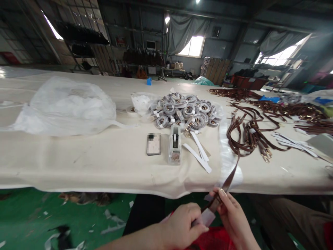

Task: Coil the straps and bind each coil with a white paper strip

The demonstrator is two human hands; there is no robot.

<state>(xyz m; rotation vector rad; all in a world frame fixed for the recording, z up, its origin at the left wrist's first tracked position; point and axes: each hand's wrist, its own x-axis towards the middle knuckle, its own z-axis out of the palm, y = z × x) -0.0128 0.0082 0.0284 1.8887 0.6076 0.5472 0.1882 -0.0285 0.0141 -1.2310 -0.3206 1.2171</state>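
Brown strap [230, 178] runs down off the table [104, 173]; the left hand [183, 222] grasps it with a pale wrapping [208, 217] (thin, seemingly plastic); the right hand [230, 207] pinches it; better to keep strap flat, wrapping smooth.

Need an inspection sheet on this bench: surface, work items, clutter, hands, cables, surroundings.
Surface: table has a pale, creased cover.
Work items: brown strap in hand, running up to loose straps; wrapped coils heaped behind tape dispenser.
Clutter: paper strips, translucent bag.
Hands: left hand closed on the strap and a whitish wrap; right hand pinches the strap.
Cables: nothing seen.
Surroundings: green floor with scraps; bright window behind.
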